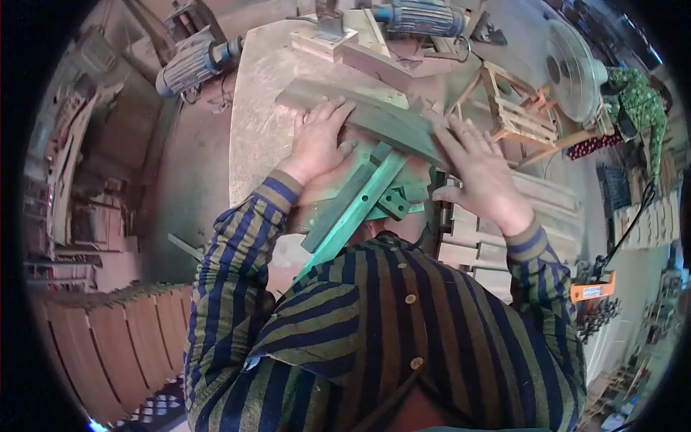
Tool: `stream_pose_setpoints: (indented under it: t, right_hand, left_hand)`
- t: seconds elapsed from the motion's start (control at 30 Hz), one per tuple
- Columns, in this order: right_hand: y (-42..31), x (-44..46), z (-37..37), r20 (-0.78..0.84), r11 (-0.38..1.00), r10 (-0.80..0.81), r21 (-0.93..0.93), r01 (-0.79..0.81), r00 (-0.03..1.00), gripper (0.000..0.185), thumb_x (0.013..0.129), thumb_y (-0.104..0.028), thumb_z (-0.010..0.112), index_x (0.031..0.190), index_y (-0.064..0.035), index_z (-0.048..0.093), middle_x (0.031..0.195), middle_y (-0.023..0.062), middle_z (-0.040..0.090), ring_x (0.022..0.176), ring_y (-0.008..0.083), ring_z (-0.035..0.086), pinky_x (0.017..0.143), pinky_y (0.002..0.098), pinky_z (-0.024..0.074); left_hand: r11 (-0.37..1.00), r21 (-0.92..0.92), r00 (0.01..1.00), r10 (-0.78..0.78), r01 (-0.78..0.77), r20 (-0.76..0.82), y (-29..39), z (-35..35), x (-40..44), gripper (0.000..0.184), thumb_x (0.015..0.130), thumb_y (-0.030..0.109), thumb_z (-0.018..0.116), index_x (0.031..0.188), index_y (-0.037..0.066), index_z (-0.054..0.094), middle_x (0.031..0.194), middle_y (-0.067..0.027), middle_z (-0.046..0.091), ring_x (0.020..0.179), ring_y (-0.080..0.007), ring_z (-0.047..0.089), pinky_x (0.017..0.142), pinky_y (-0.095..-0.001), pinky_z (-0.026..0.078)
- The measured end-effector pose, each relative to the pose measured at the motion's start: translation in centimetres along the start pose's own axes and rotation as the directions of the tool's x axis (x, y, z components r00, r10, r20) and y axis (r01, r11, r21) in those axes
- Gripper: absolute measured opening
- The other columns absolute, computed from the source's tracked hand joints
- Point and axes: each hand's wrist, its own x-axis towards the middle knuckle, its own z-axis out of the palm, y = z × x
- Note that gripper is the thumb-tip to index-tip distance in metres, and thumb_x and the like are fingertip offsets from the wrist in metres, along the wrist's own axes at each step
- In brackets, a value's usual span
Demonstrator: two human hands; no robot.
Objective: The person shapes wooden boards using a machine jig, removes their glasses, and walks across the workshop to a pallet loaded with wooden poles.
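Note:
A long, dark wooden board (381, 119) lies slantwise across the worktable in front of me. Fingers of my left hand (317, 142) rest flat on its left part, the thumb apart from them near the close edge. At the board's right end, my right hand (486, 173) lays its stretched fingers on the wood, thumb spread away. Between my hands, a wooden bar with holes (363, 198) runs from the board toward my body, beside a darker strip (338, 209). A small dark block with holes (393, 204) sits right of the bar. Green light tints these pieces.
The pale worktable (252, 137) carries a wooden block assembly (324, 45) at its far side. Blue motors stand at left (191, 68) and far right (421, 18). A wooden frame (511, 108), a fan (572, 72) and stacked slats (540, 205) are on my right; boards (115, 345) stand lower left.

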Motion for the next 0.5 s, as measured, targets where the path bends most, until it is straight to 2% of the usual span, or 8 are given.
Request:
stream_pose_setpoints:
  t: [0.1,0.17,0.23,0.27,0.3,0.37,0.4,0.5]
  right_hand:
    - [-0.4,0.6,1.6,0.193,0.993,0.089,-0.089,-0.073,0.977,0.082,0.062,-0.015,0.073,0.134,-0.0116,0.033,0.125,0.0141,0.045,0.112,0.0337,0.044,0.094,0.0434,0.0353]
    - [0.4,0.2,2.3,0.147,0.992,0.077,-0.113,-0.06,0.986,0.076,0.063,-0.008,0.068,0.132,-0.0116,0.036,0.117,0.0125,0.05,0.102,0.0327,0.05,0.085,0.0423,0.041]
    - [2.1,0.2,2.2,0.163,0.992,0.033,0.118,-0.053,0.986,0.073,0.063,0.001,0.059,0.132,-0.0116,0.037,0.118,0.0159,0.049,0.096,0.0331,0.053,0.078,0.0374,0.0453]
    - [3.1,0.5,1.5,0.275,0.879,0.017,0.455,-0.145,0.961,0.072,0.062,0.007,0.051,0.131,-0.0096,0.039,0.12,0.0136,0.05,0.095,0.0268,0.055,0.077,0.0327,0.0475]
    - [4.4,0.2,2.1,0.279,0.884,0.007,0.447,-0.137,0.96,0.072,0.062,0.007,0.051,0.131,-0.0096,0.039,0.12,0.0136,0.05,0.095,0.0268,0.055,0.077,0.0327,0.0475]
    - [6.5,-1.2,3.7,0.378,0.262,-0.029,0.896,-0.358,0.925,0.065,0.068,0.004,0.053,0.13,-0.007,0.039,0.106,0.0061,0.055,0.091,0.0195,0.057,0.075,0.0321,0.047]
    - [7.1,-1.8,3.4,0.358,0.242,0.007,0.906,-0.349,0.934,0.066,0.068,0.006,0.051,0.131,-0.005,0.038,0.103,0.0017,0.054,0.089,0.013,0.057,0.074,0.027,0.0465]
    - [10.3,-4.0,3.0,0.489,0.104,0.116,0.86,-0.5,0.865,0.067,0.066,0.008,0.052,0.13,-0.0036,0.039,0.104,0.0045,0.056,0.087,0.014,0.059,0.078,0.027,0.0468]
  left_hand:
    - [0.994,-0.074,0.996,-0.078,0.076,-0.034,0.2,-1.0,-3.4,0.059,0.07,0.025,0.064,0.125,0.012,0.044,0.128,-0.0122,0.043,0.125,-0.0297,0.034,0.101,-0.0497,0.021]
    - [0.986,-0.126,0.989,-0.124,0.113,-0.083,-0.3,-1.8,-4.7,0.058,0.07,0.023,0.064,0.124,0.012,0.045,0.126,-0.0125,0.045,0.122,-0.0294,0.037,0.1,-0.0479,0.023]
    - [0.973,-0.179,0.977,-0.171,0.146,-0.13,-1.1,-2.3,-5.6,0.057,0.07,0.021,0.065,0.123,0.012,0.045,0.123,-0.0127,0.047,0.119,-0.0291,0.04,0.1,-0.0461,0.024]
    - [0.95,-0.254,0.958,-0.229,0.182,-0.171,-1.6,-2.5,-6.0,0.056,0.069,0.019,0.066,0.121,0.01,0.046,0.119,-0.0133,0.05,0.115,-0.0297,0.044,0.098,-0.0437,0.028]
    - [0.921,-0.328,0.935,-0.289,0.212,-0.207,-2.0,-2.8,-6.3,0.055,0.069,0.018,0.067,0.12,0.009,0.048,0.115,-0.0139,0.052,0.111,-0.0303,0.047,0.095,-0.0413,0.033]
    - [0.927,-0.327,0.927,-0.273,0.183,-0.256,-3.0,-3.4,-6.4,0.052,0.07,0.014,0.067,0.118,0.006,0.049,0.112,-0.016,0.053,0.104,-0.0316,0.052,0.09,-0.0376,0.04]
    - [0.912,-0.355,0.911,-0.311,0.206,-0.271,-3.5,-3.3,-6.6,0.051,0.071,0.013,0.066,0.118,0.005,0.049,0.112,-0.017,0.053,0.103,-0.0317,0.053,0.089,-0.0368,0.041]
    - [0.889,-0.409,0.885,-0.348,0.206,-0.31,-6.6,-2.5,-5.8,0.05,0.074,0.01,0.065,0.12,0.002,0.047,0.111,-0.0176,0.054,0.102,-0.029,0.054,0.089,-0.0344,0.043]
